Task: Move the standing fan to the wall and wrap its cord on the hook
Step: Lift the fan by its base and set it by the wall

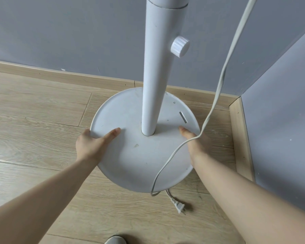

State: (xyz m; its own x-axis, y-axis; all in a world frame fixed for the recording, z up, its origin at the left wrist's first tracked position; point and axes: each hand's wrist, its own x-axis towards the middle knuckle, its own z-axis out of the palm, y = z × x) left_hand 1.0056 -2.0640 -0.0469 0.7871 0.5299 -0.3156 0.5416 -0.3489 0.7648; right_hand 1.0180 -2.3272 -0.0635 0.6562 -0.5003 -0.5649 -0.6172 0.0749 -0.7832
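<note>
The wall (60,32) fills the top of the frame. The fan (139,155) stands in the middle, right by it, so I think the moving is almost done. The cord (224,73) hangs loose from the upper right, not wrapped yet, and I see no hook. My left hand (92,145) and right hand (199,148) each grip the fan's round bottom, thumbs on top. The plug (180,207) lies on the floor (33,111).

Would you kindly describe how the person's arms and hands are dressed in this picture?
Both are bare. The left hand and right hand wear no gloves, and no ring shows on the visible thumbs. The left forearm and right forearm carry no sleeve, watch or bracelet up to the picture's edge.
</note>
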